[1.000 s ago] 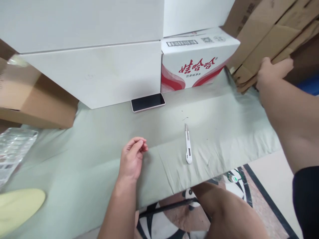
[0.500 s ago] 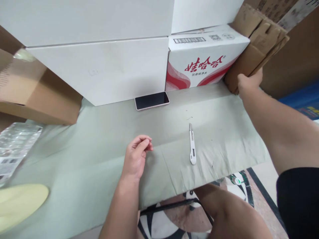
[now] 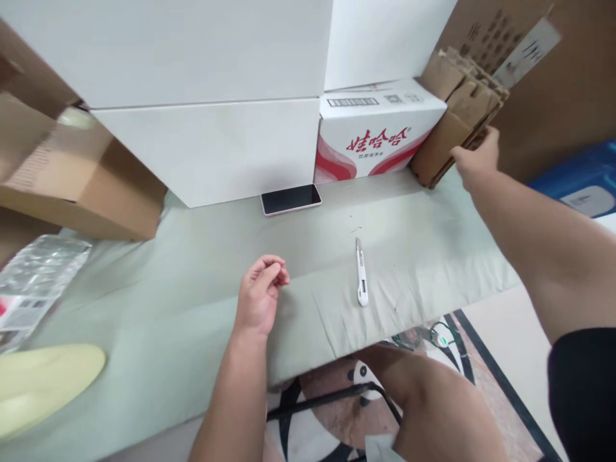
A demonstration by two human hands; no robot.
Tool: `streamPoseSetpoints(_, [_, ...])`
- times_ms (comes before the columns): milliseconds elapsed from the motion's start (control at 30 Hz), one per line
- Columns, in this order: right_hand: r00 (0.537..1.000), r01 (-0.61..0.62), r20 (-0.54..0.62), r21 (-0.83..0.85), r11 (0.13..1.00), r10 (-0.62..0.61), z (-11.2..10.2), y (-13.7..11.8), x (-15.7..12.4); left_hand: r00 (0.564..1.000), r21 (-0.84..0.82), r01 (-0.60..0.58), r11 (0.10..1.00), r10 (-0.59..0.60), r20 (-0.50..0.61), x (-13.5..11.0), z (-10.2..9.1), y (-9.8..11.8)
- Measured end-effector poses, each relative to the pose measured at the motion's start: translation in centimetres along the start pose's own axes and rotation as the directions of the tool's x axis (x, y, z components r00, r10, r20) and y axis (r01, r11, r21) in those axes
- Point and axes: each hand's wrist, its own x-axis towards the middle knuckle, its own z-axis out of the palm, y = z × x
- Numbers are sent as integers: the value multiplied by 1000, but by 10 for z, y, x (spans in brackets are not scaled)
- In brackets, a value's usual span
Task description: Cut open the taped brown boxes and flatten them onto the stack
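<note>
My right hand [image 3: 479, 160] is at the right side of a bundle of flattened brown cardboard [image 3: 457, 119], which stands upright and leaning. Its thumb and fingers are apart, with the thumb close to the cardboard's edge; whether it touches is hard to see. My left hand [image 3: 262, 292] hovers over the green-grey cloth with fingers curled and thumb against them, nothing visible in it. To its right lies a white utility knife [image 3: 361, 276], blade end pointing away from me. A phone [image 3: 291, 199] with a dark screen rests flat beyond, against a white box.
Large white boxes [image 3: 206, 151] and a white carton with red lettering [image 3: 380, 144] line the back. At left are a brown cardboard box [image 3: 96, 186], a clear plastic package [image 3: 45, 276] and a pale yellow oval object [image 3: 52, 385]. The cloth-covered table [image 3: 168, 308] ends before my legs.
My right hand has come away from the cardboard bundle's front, its fingers now more apart. The view has shifted slightly. My left hand keeps its curled pose, and the knife lies as before.
</note>
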Motion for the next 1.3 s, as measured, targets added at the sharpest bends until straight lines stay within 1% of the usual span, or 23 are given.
streamPoseSetpoints(133, [985, 91, -123, -221, 971, -120, -48, -52, -21, 999, -75, -38, 996, 40, 24, -23, -10, 12])
streamPoseSetpoints(233, [951, 285, -48, -246, 926, -306, -61, -102, -58, 997, -110, -70, 992, 73, 23, -40, -29, 22])
streamPoseSetpoints(300, [893, 451, 74, -147, 881, -445, -53, -139, -95, 995, -113, -100, 989, 102, 16, -50, -47, 29])
streamPoseSetpoints(333, [837, 540, 151, -71, 839, -526, -44, -158, -117, 993, -112, -119, 987, 121, 7, -53, -57, 32])
streamPoseSetpoints(400, [652, 689, 315, 133, 713, -689, -20, -197, -171, 988, -113, -157, 981, 155, -24, -58, -76, 38])
streamPoseSetpoints(467, [367, 759, 438, 369, 537, -821, 12, -235, -232, 981, -126, -187, 974, 180, -68, -59, -93, 43])
streamPoseSetpoints(500, [237, 743, 472, 475, 471, -849, 29, -254, -263, 978, -143, -200, 969, 188, -88, -59, -99, 45])
streamPoseSetpoints(533, [131, 723, 483, 551, 416, -866, 47, -274, -294, 975, -167, -212, 963, 197, -102, -58, -104, 47])
streamPoseSetpoints(567, [60, 700, 481, 605, 381, -875, 65, -293, -322, 973, -195, -223, 955, 205, -108, -56, -107, 49])
streamPoseSetpoints(600, [24, 683, 480, 632, 365, -877, 82, -312, -347, 972, -224, -230, 947, 211, -105, -54, -109, 51])
streamPoseSetpoints(633, [18, 674, 482, 641, 367, -876, 99, -331, -369, 972, -249, -234, 940, 216, -96, -51, -110, 52])
streamPoseSetpoints(667, [39, 670, 484, 637, 383, -874, 115, -348, -386, 972, -267, -235, 935, 220, -85, -49, -110, 53])
streamPoseSetpoints(733, [40, 667, 487, 637, 387, -872, 142, -378, -409, 973, -279, -229, 933, 220, -63, -46, -111, 53])
streamPoseSetpoints(833, [-33, 693, 504, 634, 344, -863, 168, -403, -420, 974, -272, -227, 935, 222, -49, -44, -112, 53])
streamPoseSetpoints(867, [-54, 706, 517, 625, 334, -854, 172, -406, -419, 973, -264, -232, 936, 227, -50, -44, -113, 53])
streamPoseSetpoints(933, [-57, 726, 534, 603, 332, -843, 174, -403, -414, 966, -238, -258, 936, 247, -74, -44, -115, 52])
streamPoseSetpoints(1033, [-7, 710, 476, 621, 331, -879, 156, -381, -401, 918, -173, -372, 912, 333, -217, -47, -117, 51])
streamPoseSetpoints(1067, [6, 693, 447, 643, 326, -894, 144, -369, -396, 876, -136, -435, 890, 382, -295, -48, -117, 51])
streamPoseSetpoints(1100, [13, 670, 421, 669, 320, -907, 130, -356, -390, 815, -86, -503, 860, 439, -378, -49, -118, 51])
streamPoseSetpoints(1167, [13, 631, 399, 708, 317, -917, 93, -325, -379, 646, 46, -626, 778, 551, -528, -51, -120, 51])
streamPoseSetpoints(1233, [21, 608, 390, 726, 321, -921, 50, -290, -368, 469, 177, -696, 696, 627, -622, -50, -124, 50])
streamPoseSetpoints(1267, [21, 603, 376, 734, 312, -927, 27, -272, -363, 406, 225, -708, 669, 646, -646, -48, -126, 49])
streamPoseSetpoints(1300, [15, 600, 351, 746, 289, -936, 4, -253, -358, 371, 256, -709, 657, 656, -657, -45, -127, 48])
